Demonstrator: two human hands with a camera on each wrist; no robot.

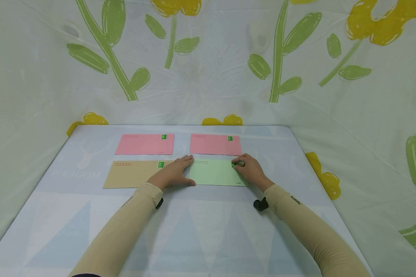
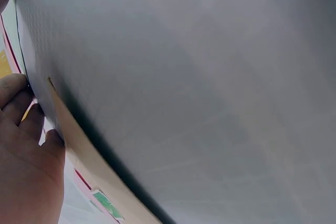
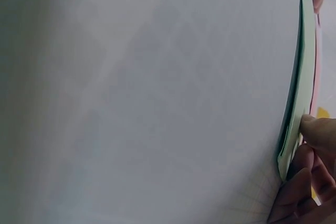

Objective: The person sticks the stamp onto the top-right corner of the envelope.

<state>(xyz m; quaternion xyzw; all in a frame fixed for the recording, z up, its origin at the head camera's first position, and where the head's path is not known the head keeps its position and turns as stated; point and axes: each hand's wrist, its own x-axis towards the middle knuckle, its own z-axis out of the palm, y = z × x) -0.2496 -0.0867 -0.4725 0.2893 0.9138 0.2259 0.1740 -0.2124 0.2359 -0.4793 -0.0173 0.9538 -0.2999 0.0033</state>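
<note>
A light green envelope (image 1: 215,175) lies on the table in the head view, a row of small boxes at its upper left. At its upper right corner my right hand (image 1: 251,169) bends thumb and fingers over a small green stamp (image 1: 233,164) and pinches it, partly hiding it. In the right wrist view the thumb (image 3: 317,129) is at the green envelope's edge. My left hand (image 1: 173,173) spreads its fingers beside that envelope's left edge, fingertips right at it. It overlaps the right part of a brown envelope (image 1: 131,177) that bears a stamp.
Behind these lie two pink envelopes, one at the left (image 1: 143,145) and one at the right (image 1: 211,144), each with a green stamp at its upper right. The pale patterned table (image 1: 208,238) meets a flowered cloth wall (image 1: 208,88) at the back and sides.
</note>
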